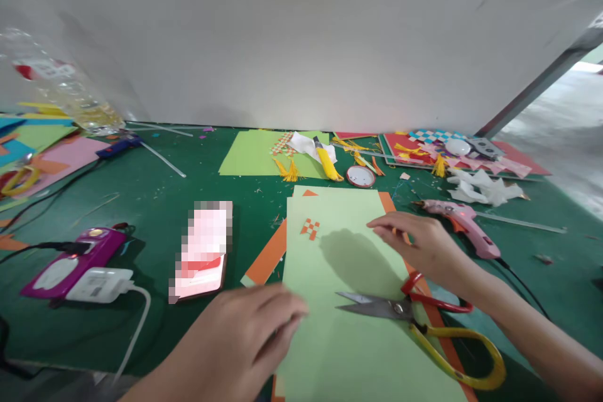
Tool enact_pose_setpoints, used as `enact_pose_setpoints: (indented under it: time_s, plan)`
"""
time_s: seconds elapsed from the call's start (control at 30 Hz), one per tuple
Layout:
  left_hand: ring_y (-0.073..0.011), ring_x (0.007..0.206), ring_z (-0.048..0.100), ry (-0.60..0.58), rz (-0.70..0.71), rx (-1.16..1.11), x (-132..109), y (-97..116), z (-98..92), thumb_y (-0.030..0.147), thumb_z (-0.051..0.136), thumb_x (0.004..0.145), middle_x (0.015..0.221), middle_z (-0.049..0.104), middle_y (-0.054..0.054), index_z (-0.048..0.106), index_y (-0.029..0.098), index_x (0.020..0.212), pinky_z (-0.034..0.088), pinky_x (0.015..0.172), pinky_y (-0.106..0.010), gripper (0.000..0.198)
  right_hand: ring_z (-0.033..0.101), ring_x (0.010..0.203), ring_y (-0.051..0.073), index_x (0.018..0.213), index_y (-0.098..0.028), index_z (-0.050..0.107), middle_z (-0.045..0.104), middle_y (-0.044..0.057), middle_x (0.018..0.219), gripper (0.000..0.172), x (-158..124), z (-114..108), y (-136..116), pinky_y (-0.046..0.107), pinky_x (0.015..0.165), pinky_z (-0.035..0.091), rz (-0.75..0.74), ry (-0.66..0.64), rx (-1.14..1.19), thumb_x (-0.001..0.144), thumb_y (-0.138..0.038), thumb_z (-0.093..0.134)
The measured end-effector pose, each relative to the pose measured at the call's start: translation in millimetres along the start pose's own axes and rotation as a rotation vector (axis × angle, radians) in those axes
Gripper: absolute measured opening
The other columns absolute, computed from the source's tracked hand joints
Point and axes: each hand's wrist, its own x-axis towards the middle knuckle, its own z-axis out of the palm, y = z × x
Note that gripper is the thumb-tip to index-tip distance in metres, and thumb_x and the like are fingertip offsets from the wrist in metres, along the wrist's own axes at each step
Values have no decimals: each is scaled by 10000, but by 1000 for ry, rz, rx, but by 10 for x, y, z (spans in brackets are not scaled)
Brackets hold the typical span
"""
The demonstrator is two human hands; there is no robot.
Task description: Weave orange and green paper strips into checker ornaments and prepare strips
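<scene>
My left hand hovers at the left edge of a pale green paper sheet, fingers curled and fingertips blurred. Whether anything is between them I cannot make out. Above the sheet's right side is my right hand, its fingers loosely apart and empty, its shadow falling on the paper. A small orange-and-white checkered paper piece lies on the sheet's upper left. Scissors with one red and one yellow handle rest on the sheet below my right hand, blades parted and pointing left. Orange paper shows under the sheet.
A phone and a purple power strip with a white charger lie left. At right is a pink glue gun. Behind are a yellow cutter, a round lid and paper scraps. A plastic bottle leans against the wall.
</scene>
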Motion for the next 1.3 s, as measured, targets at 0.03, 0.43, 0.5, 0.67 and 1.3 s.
enact_pose_setpoints:
  time_s: [0.03, 0.43, 0.5, 0.67, 1.3]
  plan:
    - [-173, 737, 621, -37, 48, 19, 224, 97, -80, 354, 460, 893, 840, 699, -19, 678, 279, 879, 453, 674, -253, 231, 640, 805, 176, 969, -205, 671, 694, 58, 942, 243, 39, 37, -51, 290, 692, 496, -49, -52, -59, 925, -339, 474]
    - [-268, 1067, 558, 188, -91, 443, 1417, -260, 38, 146, 338, 940, 1040, 654, -151, 554, 116, 1175, 429, 876, -337, 321, 564, 943, 285, 988, -185, 613, 594, 123, 991, 251, 553, 722, -489, 339, 619, 477, -89, -171, -304, 832, -381, 619]
    - [-255, 1098, 545, 177, -97, 440, 1358, -270, 36, 142, 327, 943, 1100, 646, -138, 521, 129, 1234, 421, 904, -329, 350, 566, 933, 262, 993, -188, 597, 588, 111, 999, 189, 556, 763, -442, 330, 636, 477, -67, -145, -274, 856, -319, 588]
    - [-252, 1126, 545, 154, -141, 392, 1299, -248, -79, 181, 320, 948, 1202, 603, -144, 420, 136, 1350, 435, 888, -320, 417, 557, 931, 235, 966, -178, 577, 579, 94, 994, 167, 561, 794, -317, 340, 739, 480, -51, -112, -188, 849, -294, 599]
    - [-290, 939, 616, -218, -400, 405, 1041, -3, -223, 231, 544, 773, 1171, 506, -170, 420, 189, 1249, 459, 654, -297, 493, 475, 954, 267, 928, -169, 593, 578, 121, 968, 180, 547, 794, -180, 406, 838, 452, -141, -24, -85, 860, -335, 573]
